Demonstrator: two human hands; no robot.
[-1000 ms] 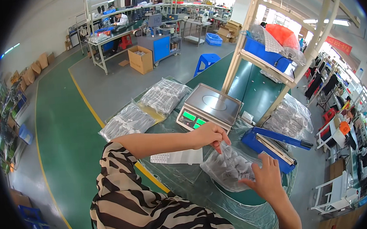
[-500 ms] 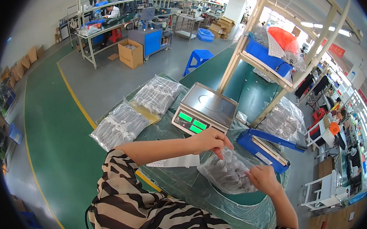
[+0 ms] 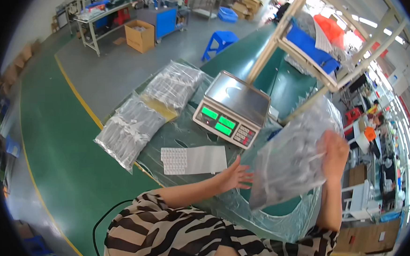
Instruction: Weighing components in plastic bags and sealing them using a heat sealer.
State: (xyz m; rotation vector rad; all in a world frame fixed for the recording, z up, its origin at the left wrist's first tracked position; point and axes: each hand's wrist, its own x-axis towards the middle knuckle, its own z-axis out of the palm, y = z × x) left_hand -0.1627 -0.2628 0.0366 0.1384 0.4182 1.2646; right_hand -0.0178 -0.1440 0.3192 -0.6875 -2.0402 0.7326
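A clear plastic bag (image 3: 287, 163) filled with greyish items hangs tilted above the table, smeared by motion. My right hand (image 3: 336, 155) grips its right side, fingers closed round the plastic. Beside the bag's left edge, my left hand (image 3: 234, 177) is open with fingers spread, holding nothing. A sheet of labels (image 3: 193, 160), white and part covered in small stickers, lies just beyond my left forearm. Farther back stands a digital scale (image 3: 234, 102) with a bare metal pan and lit green displays.
Two flat clear bags of grey items, a nearer one (image 3: 131, 130) and a farther one (image 3: 174, 86), lie left of the scale. A beige rack (image 3: 268, 51) carries a blue bin (image 3: 315, 51) at right. A blue stool (image 3: 219, 42) stands beyond the table.
My right hand has lifted the bag off the table and swung it up to the right. The left hand has let go of it, dropped nearer and spread its fingers.
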